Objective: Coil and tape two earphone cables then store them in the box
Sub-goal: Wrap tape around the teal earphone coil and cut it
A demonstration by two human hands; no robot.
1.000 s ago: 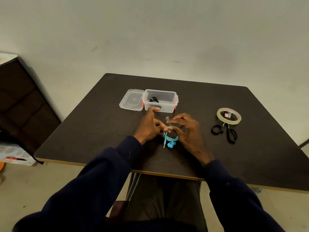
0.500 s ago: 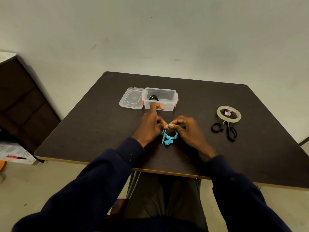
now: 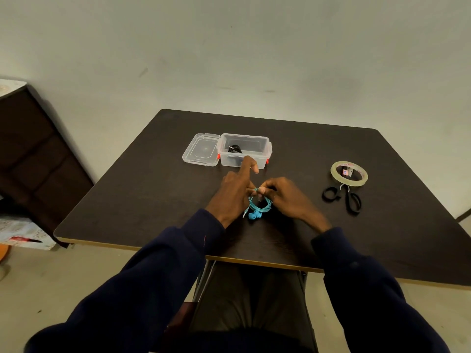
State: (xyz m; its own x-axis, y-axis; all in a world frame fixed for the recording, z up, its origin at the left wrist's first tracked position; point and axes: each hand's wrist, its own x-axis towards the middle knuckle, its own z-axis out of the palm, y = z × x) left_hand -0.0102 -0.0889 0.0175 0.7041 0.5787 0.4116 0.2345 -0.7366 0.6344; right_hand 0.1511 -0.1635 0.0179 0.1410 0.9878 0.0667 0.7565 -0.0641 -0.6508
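A coiled turquoise earphone cable (image 3: 259, 205) lies at the middle of the dark table (image 3: 142, 189), its earbuds and plug hanging toward me. My left hand (image 3: 235, 191) pinches the top of the coil, index finger pointing out toward the box. My right hand (image 3: 285, 197) pinches the same spot from the right, fingers curled. A clear plastic box (image 3: 244, 150) stands open behind my hands with a black coiled earphone (image 3: 235, 149) inside. Its lid (image 3: 201, 151) lies flat to the left of it.
A roll of clear tape (image 3: 349, 173) lies at the right of the table, with black-handled scissors (image 3: 344, 198) just in front of it. A dark cabinet (image 3: 33, 149) stands at the far left against the wall. The table's front edge runs close to my lap.
My right hand's fingers, spread a second ago, have curled in onto the top of the coil. My left index finger has lifted and points toward the box.
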